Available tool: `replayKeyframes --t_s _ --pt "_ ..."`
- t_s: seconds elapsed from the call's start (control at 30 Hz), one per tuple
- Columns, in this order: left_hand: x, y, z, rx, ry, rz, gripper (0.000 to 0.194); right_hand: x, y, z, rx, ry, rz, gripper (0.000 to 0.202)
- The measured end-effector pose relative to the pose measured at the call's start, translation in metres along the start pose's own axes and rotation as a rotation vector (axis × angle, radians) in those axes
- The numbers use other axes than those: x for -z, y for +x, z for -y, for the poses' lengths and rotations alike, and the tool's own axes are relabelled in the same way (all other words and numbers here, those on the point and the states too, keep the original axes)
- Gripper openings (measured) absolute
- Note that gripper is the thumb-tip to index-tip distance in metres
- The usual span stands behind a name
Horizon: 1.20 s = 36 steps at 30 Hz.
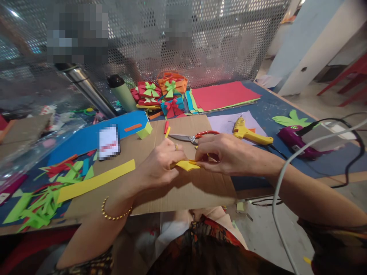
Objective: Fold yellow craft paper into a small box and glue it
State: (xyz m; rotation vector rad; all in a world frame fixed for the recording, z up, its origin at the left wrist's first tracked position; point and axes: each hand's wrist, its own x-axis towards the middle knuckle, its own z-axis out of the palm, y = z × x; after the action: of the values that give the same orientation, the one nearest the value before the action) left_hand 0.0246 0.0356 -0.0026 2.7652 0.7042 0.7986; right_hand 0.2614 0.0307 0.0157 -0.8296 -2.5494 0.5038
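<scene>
Between my two hands, over the cardboard sheet (pixel 160 198), is a small folded piece of yellow paper (pixel 187 165). My left hand (pixel 164 162) grips its left end with curled fingers. At its right end, my right hand (pixel 220 152) pinches the edge between thumb and fingers. Scissors with red handles (pixel 205 133) lie just beyond the hands, partly covered by my right hand. A long yellow paper strip (pixel 97 181) rests to the left of my left wrist. The underside of the folded piece is hidden.
A yellow glue gun (pixel 249 133) lies on a lilac sheet at right. Red paper sheets (pixel 226 95) and small decorated paper bags (pixel 172 86) stand at the back. Green paper scraps (pixel 48 202), a phone (pixel 109 141) and a steel flask (pixel 88 89) are at left. A white cable (pixel 276 198) crosses my right forearm.
</scene>
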Motion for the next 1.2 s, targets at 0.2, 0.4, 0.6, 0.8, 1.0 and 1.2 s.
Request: replayKeyframes --t_s 0.2,0.4,0.6,0.8,1.0,1.2 --pt "0.002 0.001 0.001 -0.034 0.024 0.044 0.021 -0.002 0.002 -0.002 0.024 0.036 -0.004 0.015" --pt "0.003 0.002 -0.003 -0.012 -0.003 0.074 0.02 -0.009 0.004 -0.003 0.096 0.098 -0.047 0.015" --pt "0.005 0.002 0.0 -0.021 0.021 0.019 0.02 -0.006 0.002 -0.001 0.096 0.08 -0.107 0.017" --pt "0.005 0.004 0.006 -0.087 0.077 -0.11 0.014 0.004 -0.003 -0.005 0.059 0.044 -0.238 0.022" --pt "0.003 0.004 0.006 -0.126 0.066 -0.172 0.011 0.003 -0.007 -0.004 0.104 0.073 -0.234 0.02" --pt "0.002 0.004 0.003 -0.068 0.079 -0.202 0.013 -0.008 -0.006 -0.003 0.136 0.022 -0.254 0.02"
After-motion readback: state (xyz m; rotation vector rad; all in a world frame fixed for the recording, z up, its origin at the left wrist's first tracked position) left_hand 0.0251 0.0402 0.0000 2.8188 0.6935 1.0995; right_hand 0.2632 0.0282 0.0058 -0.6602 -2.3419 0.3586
